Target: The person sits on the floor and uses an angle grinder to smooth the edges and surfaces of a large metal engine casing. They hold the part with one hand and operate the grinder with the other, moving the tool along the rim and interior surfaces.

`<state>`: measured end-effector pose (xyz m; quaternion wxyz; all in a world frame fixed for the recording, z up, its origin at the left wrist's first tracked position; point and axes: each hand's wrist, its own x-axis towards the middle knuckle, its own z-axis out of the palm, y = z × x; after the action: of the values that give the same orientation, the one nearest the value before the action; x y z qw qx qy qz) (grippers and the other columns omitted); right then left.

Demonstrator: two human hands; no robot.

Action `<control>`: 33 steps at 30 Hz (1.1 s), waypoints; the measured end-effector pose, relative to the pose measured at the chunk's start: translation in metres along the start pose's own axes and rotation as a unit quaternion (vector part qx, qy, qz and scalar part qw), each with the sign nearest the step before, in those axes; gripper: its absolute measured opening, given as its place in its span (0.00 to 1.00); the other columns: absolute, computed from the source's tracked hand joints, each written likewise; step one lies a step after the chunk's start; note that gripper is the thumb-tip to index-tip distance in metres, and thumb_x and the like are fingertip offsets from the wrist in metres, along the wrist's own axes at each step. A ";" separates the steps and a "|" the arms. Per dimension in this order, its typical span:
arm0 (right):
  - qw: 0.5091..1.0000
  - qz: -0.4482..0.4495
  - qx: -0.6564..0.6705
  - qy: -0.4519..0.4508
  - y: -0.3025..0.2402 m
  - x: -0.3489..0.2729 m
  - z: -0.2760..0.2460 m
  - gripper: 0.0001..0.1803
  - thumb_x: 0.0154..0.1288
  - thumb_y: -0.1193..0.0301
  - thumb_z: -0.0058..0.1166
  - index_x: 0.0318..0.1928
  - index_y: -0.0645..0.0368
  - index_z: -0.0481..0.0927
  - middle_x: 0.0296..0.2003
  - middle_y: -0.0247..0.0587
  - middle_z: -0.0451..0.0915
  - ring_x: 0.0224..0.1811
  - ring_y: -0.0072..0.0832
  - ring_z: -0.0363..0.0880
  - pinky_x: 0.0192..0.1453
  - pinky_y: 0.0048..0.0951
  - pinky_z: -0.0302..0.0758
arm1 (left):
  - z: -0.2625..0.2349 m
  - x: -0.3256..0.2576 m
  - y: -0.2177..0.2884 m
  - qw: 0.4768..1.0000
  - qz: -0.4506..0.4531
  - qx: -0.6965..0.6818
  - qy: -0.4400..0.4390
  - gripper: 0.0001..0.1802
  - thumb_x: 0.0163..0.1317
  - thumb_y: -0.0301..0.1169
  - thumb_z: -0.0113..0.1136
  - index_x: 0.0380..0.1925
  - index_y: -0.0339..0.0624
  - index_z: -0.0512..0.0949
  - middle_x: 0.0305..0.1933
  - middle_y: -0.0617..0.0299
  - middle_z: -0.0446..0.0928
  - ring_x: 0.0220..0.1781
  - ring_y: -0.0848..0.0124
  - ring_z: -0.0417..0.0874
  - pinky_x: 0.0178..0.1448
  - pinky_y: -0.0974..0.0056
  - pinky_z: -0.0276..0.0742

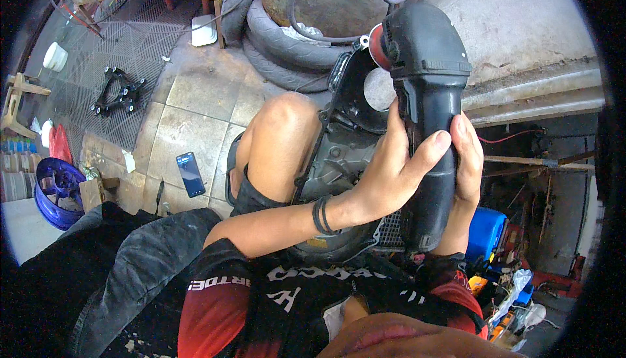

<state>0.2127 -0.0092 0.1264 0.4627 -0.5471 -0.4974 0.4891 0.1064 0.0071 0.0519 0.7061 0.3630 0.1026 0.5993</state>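
A black handheld power sander [427, 107] with a round red disc at its head stands in front of me, the head pointing away. My left hand [394, 172], black bands at its wrist, closes round the left side of the body with the thumb across it. From the right, my right hand [467, 159] grips the same body, its palm mostly hidden behind the tool. A large black and grey engine cover [342, 156] with round openings lies under my left forearm, by my knee. The red disc is at its far end, next to a round opening; whether they touch I cannot tell.
A phone [191, 174] lies on the floor tiles left of my knee. Stacked tyres [287, 51] stand ahead. Leftward are a black metal bracket [117, 90] on a grid mat and a blue wheel rim [57, 192]. A blue case [486, 234] and clutter sit at right.
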 end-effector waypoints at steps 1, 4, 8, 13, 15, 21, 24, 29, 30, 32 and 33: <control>1.000 -0.003 -0.002 0.001 0.000 0.000 0.000 0.28 0.71 0.61 0.43 0.63 0.70 0.64 0.53 0.47 0.74 0.54 0.28 0.73 0.60 0.28 0.67 | 0.001 -0.001 0.001 1.000 -0.005 0.000 0.000 0.35 0.68 0.38 0.52 0.65 0.31 0.48 0.55 0.48 0.70 0.58 0.63 0.73 0.63 0.60 0.66; 1.000 -0.005 -0.011 0.005 0.000 -0.001 0.003 0.28 0.71 0.61 0.43 0.63 0.70 0.64 0.53 0.47 0.74 0.54 0.28 0.73 0.60 0.28 0.67 | 0.001 -0.004 0.002 1.000 -0.013 -0.005 0.003 0.34 0.68 0.37 0.52 0.65 0.31 0.48 0.55 0.49 0.70 0.58 0.63 0.73 0.63 0.60 0.66; 1.000 0.000 0.014 0.013 0.000 -0.004 0.003 0.27 0.71 0.61 0.43 0.62 0.69 0.66 0.52 0.46 0.75 0.52 0.28 0.74 0.58 0.28 0.68 | 0.002 -0.004 0.004 1.000 -0.009 -0.014 -0.004 0.34 0.68 0.37 0.52 0.64 0.31 0.48 0.55 0.49 0.70 0.57 0.64 0.73 0.63 0.61 0.66; 0.999 0.012 0.038 0.031 0.002 -0.004 0.000 0.25 0.72 0.62 0.42 0.60 0.69 0.68 0.49 0.46 0.77 0.48 0.26 0.76 0.55 0.27 0.71 | 0.004 0.000 0.006 1.000 -0.003 0.008 -0.001 0.35 0.68 0.38 0.53 0.65 0.31 0.47 0.55 0.49 0.70 0.57 0.65 0.73 0.62 0.61 0.67; 0.999 0.006 0.032 0.030 -0.001 -0.001 0.003 0.25 0.72 0.61 0.42 0.60 0.68 0.68 0.49 0.45 0.77 0.47 0.26 0.77 0.54 0.26 0.72 | 0.003 0.001 0.004 1.000 -0.005 -0.003 -0.004 0.36 0.68 0.37 0.53 0.65 0.31 0.47 0.55 0.48 0.70 0.57 0.64 0.73 0.62 0.61 0.67; 0.998 0.009 0.035 0.050 -0.001 -0.006 -0.002 0.24 0.73 0.61 0.41 0.59 0.68 0.69 0.48 0.45 0.77 0.46 0.25 0.77 0.52 0.26 0.72 | 0.003 0.002 0.007 1.000 -0.011 0.017 -0.022 0.36 0.69 0.37 0.53 0.65 0.30 0.46 0.55 0.47 0.70 0.56 0.63 0.74 0.62 0.62 0.67; 0.997 0.012 0.038 0.059 -0.003 -0.005 0.004 0.24 0.73 0.61 0.41 0.58 0.68 0.70 0.47 0.44 0.78 0.45 0.24 0.77 0.51 0.25 0.73 | 0.005 0.000 0.006 1.000 -0.019 0.000 -0.010 0.36 0.69 0.38 0.53 0.65 0.30 0.46 0.55 0.47 0.70 0.56 0.63 0.74 0.62 0.61 0.67; 0.997 0.013 0.053 0.058 0.001 -0.006 -0.002 0.23 0.73 0.60 0.41 0.56 0.67 0.71 0.45 0.43 0.78 0.43 0.23 0.77 0.48 0.24 0.73 | 0.004 0.004 0.004 1.000 -0.009 0.012 -0.023 0.36 0.69 0.38 0.53 0.65 0.31 0.47 0.54 0.48 0.70 0.56 0.63 0.74 0.61 0.61 0.68; 0.997 0.012 0.048 0.065 0.002 -0.004 -0.001 0.23 0.73 0.60 0.41 0.56 0.67 0.71 0.45 0.43 0.78 0.42 0.23 0.78 0.48 0.24 0.74 | 0.004 0.004 0.005 1.000 -0.009 0.009 -0.020 0.36 0.69 0.39 0.53 0.65 0.31 0.47 0.54 0.48 0.70 0.56 0.63 0.74 0.61 0.61 0.68; 0.997 0.014 0.050 0.061 -0.001 -0.002 0.003 0.23 0.73 0.60 0.42 0.56 0.67 0.71 0.44 0.43 0.79 0.42 0.23 0.78 0.48 0.24 0.74 | 0.004 0.003 0.005 1.000 -0.009 0.004 -0.012 0.36 0.69 0.39 0.53 0.65 0.31 0.47 0.54 0.48 0.70 0.56 0.63 0.74 0.61 0.61 0.68; 0.997 0.020 0.053 0.059 -0.001 -0.003 0.002 0.23 0.73 0.60 0.42 0.55 0.67 0.72 0.44 0.43 0.79 0.42 0.23 0.78 0.47 0.24 0.74 | 0.004 0.003 0.005 1.000 -0.010 0.003 -0.012 0.36 0.69 0.39 0.53 0.65 0.31 0.47 0.54 0.48 0.70 0.56 0.63 0.74 0.60 0.61 0.68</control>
<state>0.2105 -0.0125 0.1274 0.5099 -0.5597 -0.4317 0.4903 0.1054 0.0081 0.0590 0.7121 0.3719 0.0996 0.5872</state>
